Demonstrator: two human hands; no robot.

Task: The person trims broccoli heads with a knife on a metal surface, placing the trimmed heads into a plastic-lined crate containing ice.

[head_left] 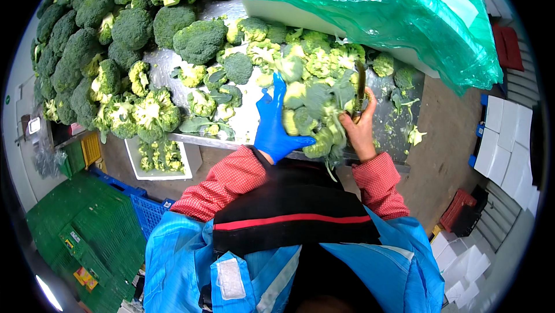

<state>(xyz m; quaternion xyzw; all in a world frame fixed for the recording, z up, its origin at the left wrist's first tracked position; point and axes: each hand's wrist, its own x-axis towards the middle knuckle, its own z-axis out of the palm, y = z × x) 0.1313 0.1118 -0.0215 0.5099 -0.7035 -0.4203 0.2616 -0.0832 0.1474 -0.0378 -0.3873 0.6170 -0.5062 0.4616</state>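
My left hand (276,121) wears a blue glove. Its thumb and fingers are spread wide against the left side of a loose heap of broccoli florets (317,102) and leaves at the table's near edge. Bare-skinned, my right hand (362,128) is closed around a knife (361,79) whose narrow blade points away from me, just right of the heap; most of the handle is hidden in the fingers. A leafy piece of broccoli (326,138) hangs over the near edge between my hands. More cut florets (324,61) lie beyond them on the metal table (417,110).
Whole broccoli heads (132,27) are piled high at the left. A green plastic bag (370,18) drapes over a white box at the far right. Below the table's left part stands a white bin (136,165) with florets. Blue pallets (149,212) and stacked white boxes (503,139) flank me.
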